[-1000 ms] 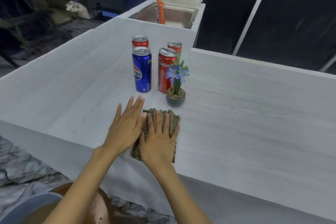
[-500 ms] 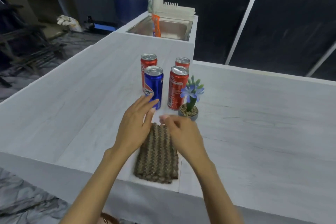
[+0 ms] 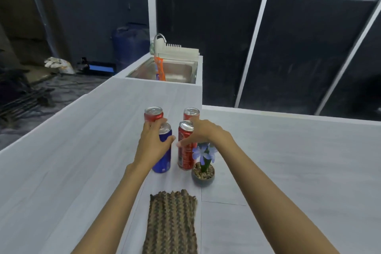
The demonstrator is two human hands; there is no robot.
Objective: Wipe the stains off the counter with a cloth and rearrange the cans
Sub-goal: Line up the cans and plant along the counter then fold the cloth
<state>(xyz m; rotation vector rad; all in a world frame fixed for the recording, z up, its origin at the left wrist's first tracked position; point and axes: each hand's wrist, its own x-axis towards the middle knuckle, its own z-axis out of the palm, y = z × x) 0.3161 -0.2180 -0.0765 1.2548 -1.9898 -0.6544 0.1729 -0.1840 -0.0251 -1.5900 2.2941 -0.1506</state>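
Several cans stand upright on the white counter (image 3: 82, 161). My left hand (image 3: 153, 144) wraps around the blue can (image 3: 165, 161) in the front row. My right hand (image 3: 203, 132) curls around the top of the front red can (image 3: 185, 156). Behind them stand two more red cans, one at the back left (image 3: 153, 114) and one at the back right (image 3: 191, 113). The brown woven cloth (image 3: 172, 222) lies flat on the counter near the front edge, between my forearms, with neither hand on it.
A small grey pot with a blue flower (image 3: 203, 168) stands just right of the front red can, under my right wrist. A steel sink (image 3: 165, 70) with a faucet and white rack sits at the counter's far end. Dark glass panels rise behind.
Both hands left the cloth and reached forward to the front cans. The left hand closed on the blue can, the right on the front red can. My view tilted upward.
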